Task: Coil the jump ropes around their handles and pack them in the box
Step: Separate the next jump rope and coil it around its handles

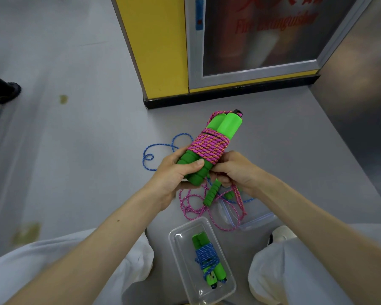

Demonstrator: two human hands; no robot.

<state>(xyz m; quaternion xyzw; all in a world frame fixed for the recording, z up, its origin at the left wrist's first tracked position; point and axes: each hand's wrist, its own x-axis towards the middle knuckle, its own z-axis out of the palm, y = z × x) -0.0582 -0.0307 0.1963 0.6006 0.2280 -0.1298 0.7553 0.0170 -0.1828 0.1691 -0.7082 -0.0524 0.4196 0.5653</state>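
My left hand (174, 175) grips the foam ends of a pair of green handles (226, 126) held together above the floor. A pink-orange rope (208, 146) is coiled tightly round their middle. My right hand (233, 170) pinches the rope's loose tail just below the coil; the rest of that rope (194, 205) trails in loops on the floor. A clear plastic box (182, 256) between my knees holds a bundle of green handles wrapped in blue rope (206, 254). Another green handle (211, 194) and a loose blue rope (161, 148) lie on the floor.
A clear zip bag (251, 219) lies flat right of the box. A yellow cabinet (158, 51) with a glazed fire-extinguisher door stands ahead on a black base. My knees in white trousers flank the box. A dark stand foot (9, 91) is at far left.
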